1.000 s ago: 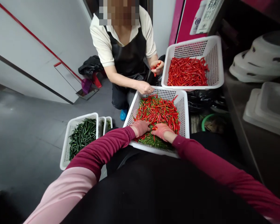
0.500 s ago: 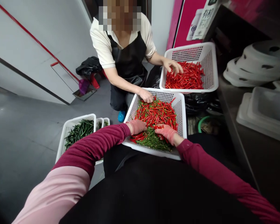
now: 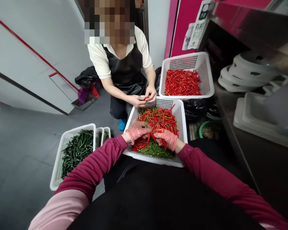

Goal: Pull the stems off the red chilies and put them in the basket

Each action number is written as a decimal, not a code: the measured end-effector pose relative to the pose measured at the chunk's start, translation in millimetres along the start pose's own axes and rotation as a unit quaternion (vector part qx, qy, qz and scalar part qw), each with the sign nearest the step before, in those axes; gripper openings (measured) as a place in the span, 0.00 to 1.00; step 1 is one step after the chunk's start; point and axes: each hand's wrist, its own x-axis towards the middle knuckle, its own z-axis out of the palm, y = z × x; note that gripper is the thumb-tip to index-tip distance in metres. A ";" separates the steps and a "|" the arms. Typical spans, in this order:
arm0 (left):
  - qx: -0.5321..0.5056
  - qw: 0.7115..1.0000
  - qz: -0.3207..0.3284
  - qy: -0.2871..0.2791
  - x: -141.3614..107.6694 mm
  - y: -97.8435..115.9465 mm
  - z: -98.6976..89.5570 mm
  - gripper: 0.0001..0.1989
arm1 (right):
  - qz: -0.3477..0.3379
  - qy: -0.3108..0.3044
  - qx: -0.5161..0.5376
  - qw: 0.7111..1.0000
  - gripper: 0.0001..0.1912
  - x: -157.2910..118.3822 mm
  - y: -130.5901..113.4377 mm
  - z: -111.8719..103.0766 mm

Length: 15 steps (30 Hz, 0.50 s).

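Observation:
A white perforated basket [image 3: 181,115] stands in front of me. Red chilies [image 3: 161,117] with green stems fill its far part, and loose green stems [image 3: 156,150] lie along the near side. Over the basket, my left hand [image 3: 138,131], in a thin pink glove, has its fingers closed in a pinch on a chili at the stem end. My right hand [image 3: 168,139], gloved alike, is closed around several red chilies whose tips stick out below the fingers. The two hands nearly touch, and their fingers partly hide what they hold.
Opposite me a co-worker [image 3: 124,70] holds a red chili [image 3: 146,98] over the basket's far edge. Behind right stands a basket [image 3: 207,75] of red chilies; at left, one [image 3: 53,179] of dark green chilies. A metal counter [image 3: 230,134] with white containers [image 3: 252,73] borders the right.
My hands have lifted from the pile and come together, with chilies between them. The co-worker's hand has left the back basket and joined the other at a chili. The view has shifted slightly.

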 end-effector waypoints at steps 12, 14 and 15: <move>0.267 0.959 0.060 0.076 8.9 -1.1 35.1 0.10 | 0.053 -0.042 -0.008 0.998 0.06 -5.3 13.2 1.9; 0.316 0.943 0.079 0.073 12.2 -1.0 36.5 0.09 | 0.046 -0.014 -0.039 0.998 0.07 -3.1 12.4 2.7; 0.296 0.949 0.061 0.087 13.6 -1.9 37.1 0.10 | 0.040 0.009 -0.039 0.998 0.07 -2.3 11.8 2.3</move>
